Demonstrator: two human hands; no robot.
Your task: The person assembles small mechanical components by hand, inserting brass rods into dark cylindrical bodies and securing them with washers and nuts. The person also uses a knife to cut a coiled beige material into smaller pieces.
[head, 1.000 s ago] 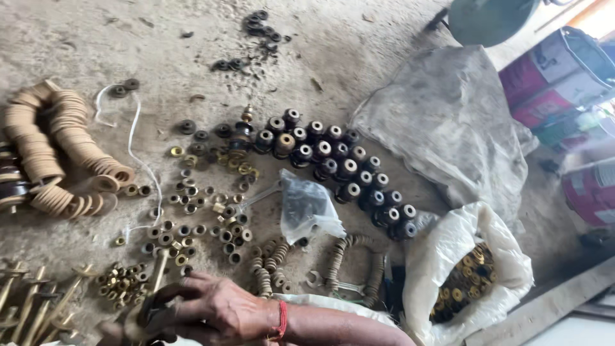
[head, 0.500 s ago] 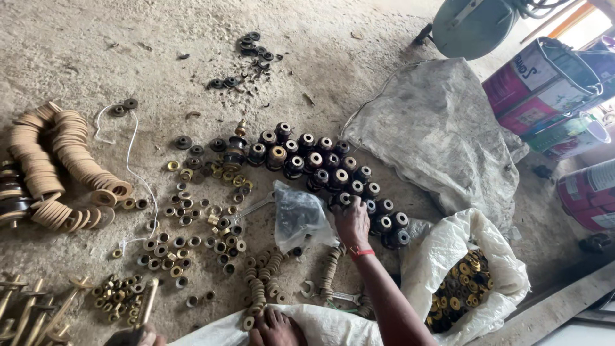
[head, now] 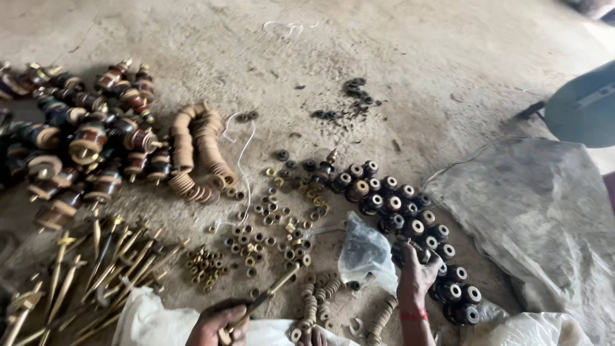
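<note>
1. Your left hand (head: 218,325) sits at the bottom edge, fingers closed round the lower end of a brass threaded rod (head: 266,298).
2. The rod's long axis runs diagonally: lower end in your fist, free tip pointing up and to the right, toward the scattered small brass nuts (head: 269,230). It stays low over the floor; I cannot tell whether the tip touches it.
3. Your right hand (head: 416,272), with a red band at the wrist, is well apart from the left. Its fingers curl over a dark round insulator piece (head: 410,250) at the edge of the black row; grip looks closed, though the palm side is hidden.
4. The row of black discs with pale centres (head: 410,224) runs diagonally from upper left to lower right, past your right hand.
5. A crumpled clear plastic bag (head: 365,256) lies between your hands, just beside the right one.
6. More brass rods (head: 102,269) are piled to the left, mostly tilted the same way.
7. Stacked tan washers (head: 198,154) and brown insulators (head: 83,147) lie at upper left.
8. A grey sack (head: 538,224) lies at right.
</note>
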